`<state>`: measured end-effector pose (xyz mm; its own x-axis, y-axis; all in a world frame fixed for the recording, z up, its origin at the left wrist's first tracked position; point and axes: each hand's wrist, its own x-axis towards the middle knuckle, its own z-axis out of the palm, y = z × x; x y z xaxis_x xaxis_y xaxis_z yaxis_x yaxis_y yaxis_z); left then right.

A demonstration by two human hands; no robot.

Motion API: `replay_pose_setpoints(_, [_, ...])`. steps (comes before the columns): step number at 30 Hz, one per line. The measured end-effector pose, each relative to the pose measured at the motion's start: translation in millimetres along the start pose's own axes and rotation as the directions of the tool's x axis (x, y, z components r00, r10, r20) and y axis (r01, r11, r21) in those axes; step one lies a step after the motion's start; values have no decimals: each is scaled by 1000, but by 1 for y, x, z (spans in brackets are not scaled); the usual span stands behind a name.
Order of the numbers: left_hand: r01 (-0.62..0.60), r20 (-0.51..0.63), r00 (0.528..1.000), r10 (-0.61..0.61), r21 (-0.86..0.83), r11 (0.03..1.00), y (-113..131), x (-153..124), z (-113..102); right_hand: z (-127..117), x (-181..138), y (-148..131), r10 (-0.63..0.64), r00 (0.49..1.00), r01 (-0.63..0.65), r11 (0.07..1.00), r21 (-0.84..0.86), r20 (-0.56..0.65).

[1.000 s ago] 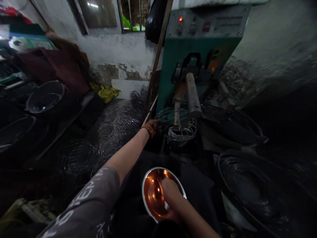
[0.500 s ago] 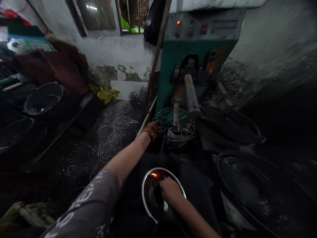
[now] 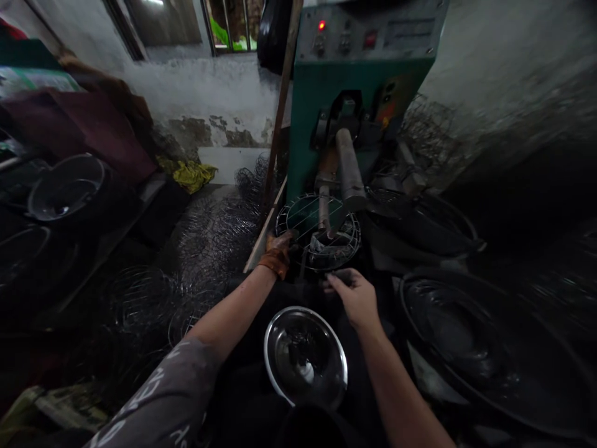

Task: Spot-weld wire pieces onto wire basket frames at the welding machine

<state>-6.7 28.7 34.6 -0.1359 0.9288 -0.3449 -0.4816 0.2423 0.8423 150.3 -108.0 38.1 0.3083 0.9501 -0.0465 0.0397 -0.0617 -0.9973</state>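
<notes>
My left hand (image 3: pixel 278 252), in an orange-brown glove, is closed on the left side of a round wire frame (image 3: pixel 357 239). This frame sits around the lower electrode of a green spot-welding machine (image 3: pixel 310 99). My right hand (image 3: pixel 357 295) is bare, its thumb and fingertips pinched together just below the frame's near edge. Whatever the pinch holds is too small to make out. A shiny metal bowl (image 3: pixel 275 373) lies below and between my forearms, with small dark pieces inside. Above the frame juts the machine's thick upper arm (image 3: pixel 349 168).
Tangled wire frames (image 3: pixel 205 242) are heaped on the floor at left, near black tubs (image 3: pixel 69 186). A large dark basin (image 3: pixel 466 348) stands at right. A wooden board (image 3: pixel 265 233) leans beside the machine. A yellow cloth (image 3: pixel 191 176) lies by the wall.
My right hand has come out of the metal bowl and moved up to the wire frame's near edge. My left hand stays on the frame. The view has shifted slightly.
</notes>
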Motion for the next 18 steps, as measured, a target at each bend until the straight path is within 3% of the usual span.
replay_pose_setpoints(4, [9, -18, 1000, -10, -19, 1000, 6, -17, 5, 14, 22, -8, -94, 987, 84, 993, -85, -130])
replay_pose_setpoints(8, [35, -66, 997, -37, -24, 999, 11, -25, 9, 25, 29, 1, -68, 983, 38, 984, -175, -170])
replay_pose_setpoints(14, [30, -101, 994, -37, -64, 997, 2, -23, 6, 29, 37, 9, 4, 981, -6, 1000, -13, -194])
replay_pose_setpoints(18, [46, -96, 994, -55, -88, 995, -2, -20, 4, 29, 40, 10, 6, 977, -11, 1000, -21, -211])
